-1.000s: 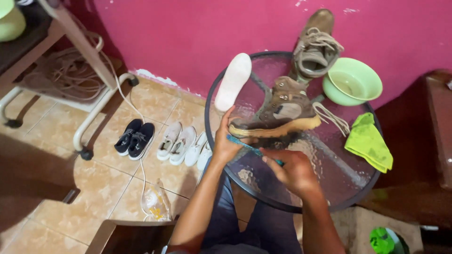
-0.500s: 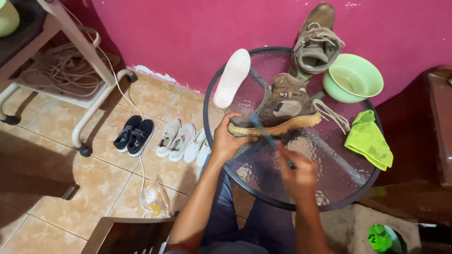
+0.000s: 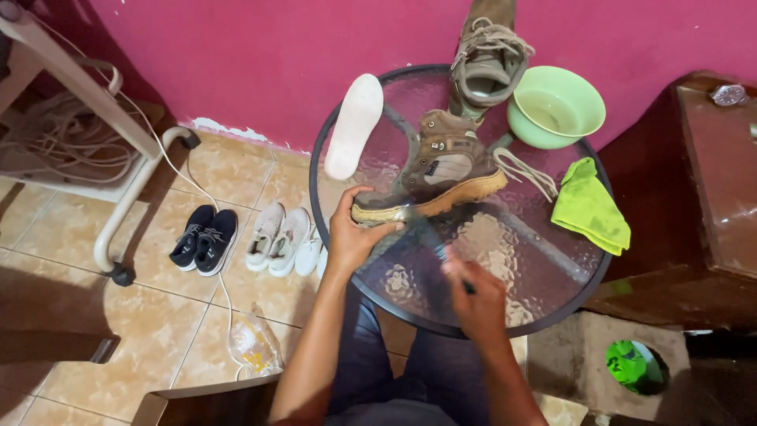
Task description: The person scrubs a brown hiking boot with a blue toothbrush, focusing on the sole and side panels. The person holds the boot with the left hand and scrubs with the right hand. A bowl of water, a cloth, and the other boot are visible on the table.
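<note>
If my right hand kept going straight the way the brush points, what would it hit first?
Most likely the brown boot: the right hand aims its blurred brush up and left at the tan sole near the toe, which the left hand steadies. Depth is unclear; motion blur hides the tip.

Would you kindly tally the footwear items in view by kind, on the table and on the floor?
Brown boots: 2, one gripped by the left hand at its toe, one against the wall
White insole: 1
Black shoes: 2
Pale shoes: at least 2; any beyond are partly hidden
Total: at least 7
</note>
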